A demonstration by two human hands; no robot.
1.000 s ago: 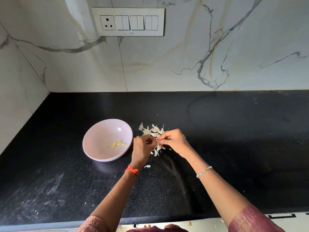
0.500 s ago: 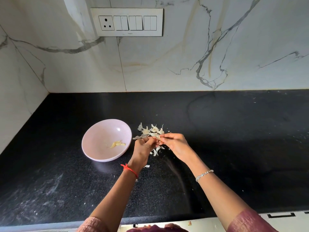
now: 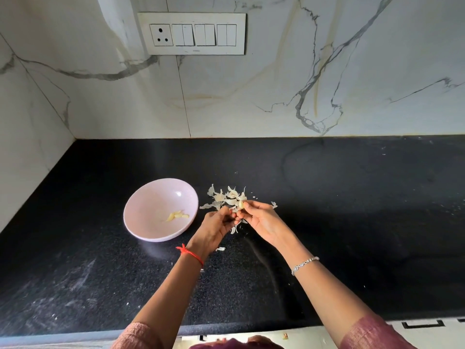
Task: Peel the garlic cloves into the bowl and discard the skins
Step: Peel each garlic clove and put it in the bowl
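Note:
A pale pink bowl (image 3: 151, 197) sits on the black counter with a few peeled garlic cloves (image 3: 177, 216) inside. Just right of it lies a heap of garlic skins (image 3: 225, 196). My right hand (image 3: 261, 220) pinches a small garlic clove (image 3: 241, 204) at its fingertips above the heap. My left hand (image 3: 214, 227) is close beside it with curled fingers touching the clove's skin; what it grips is mostly hidden.
The black counter (image 3: 352, 222) runs wide to the right and toward me, dusted with small skin flecks (image 3: 220, 249). Marble walls close the back and left. A switch panel (image 3: 192, 34) is mounted on the back wall.
Both hands have parted slightly. The right hand has turned palm-up, and the clove now shows at its fingertips. The bowl and skins have not moved.

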